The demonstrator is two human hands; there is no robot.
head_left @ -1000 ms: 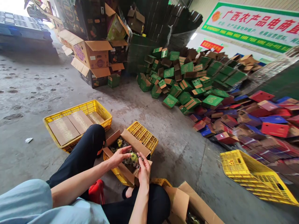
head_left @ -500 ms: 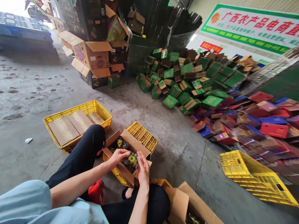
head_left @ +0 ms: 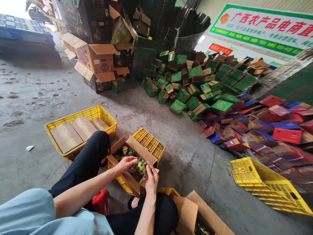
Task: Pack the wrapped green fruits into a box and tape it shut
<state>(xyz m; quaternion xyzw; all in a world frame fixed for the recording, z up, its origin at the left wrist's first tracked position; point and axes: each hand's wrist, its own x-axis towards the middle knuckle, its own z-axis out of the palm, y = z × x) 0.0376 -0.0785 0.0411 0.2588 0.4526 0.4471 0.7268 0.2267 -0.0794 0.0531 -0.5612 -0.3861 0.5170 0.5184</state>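
My left hand and my right hand are over an open cardboard box between my knees. Between them is a yellow-green fruit with dark spots, in clear, shiny plastic wrapping. My left thumb and fingers pinch the wrapping on the left side, and my right fingers close on it at the right. In the box's far left part lies another wrapped yellowish fruit. My hands and the flaps hide much of the inside. The box rests on a yellow plastic crate.
A yellow crate with taped cartons stands left of my knee. A slatted yellow crate lies beyond the box. Another open carton is beside my right knee; a tilted yellow crate lies farther right. Green boxes are heaped behind.
The wrapped fruit has shifted slightly right and turned. My right fingers, more upright and spread before, have bent in on the wrapping. My left hand has moved a little right.
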